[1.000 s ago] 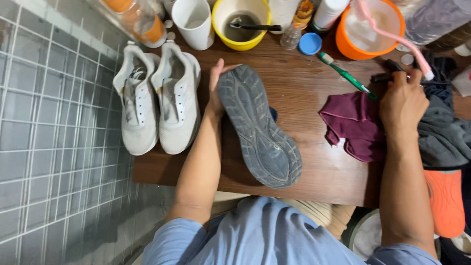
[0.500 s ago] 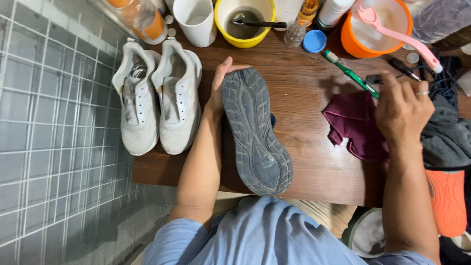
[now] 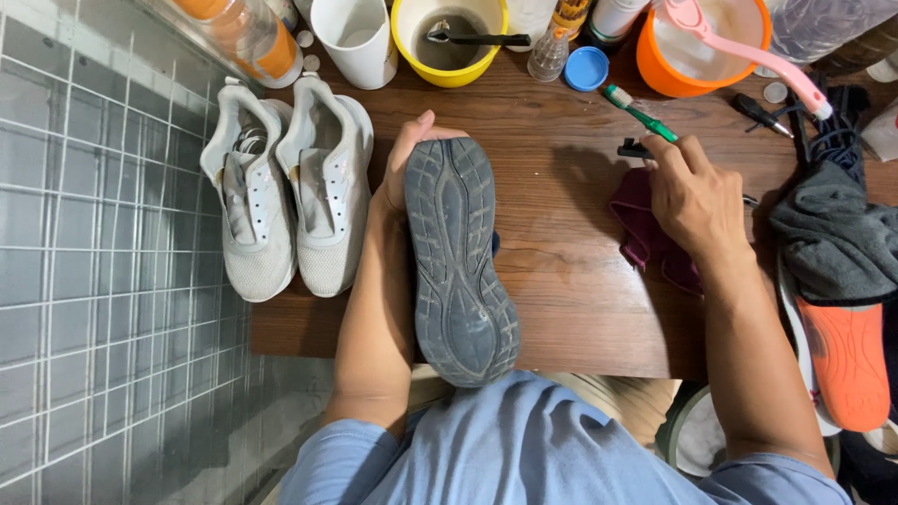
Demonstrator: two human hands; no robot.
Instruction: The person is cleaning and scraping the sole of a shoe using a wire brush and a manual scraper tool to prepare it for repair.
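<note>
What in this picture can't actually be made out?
Head view, the only one:
- The upper of the dark shoe: only its sole faces the camera.
- Left hand: fingers hidden behind that shoe.
- Maroon cloth: partly covered by the right hand.
- Orange bottle: cut off by the top edge.
- Orange-soled shoe: cut off at the right edge.

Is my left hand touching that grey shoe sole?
Touching. The head view shows the left hand wrapped around the toe end of the upturned grey shoe, fingers against its edge.
</note>
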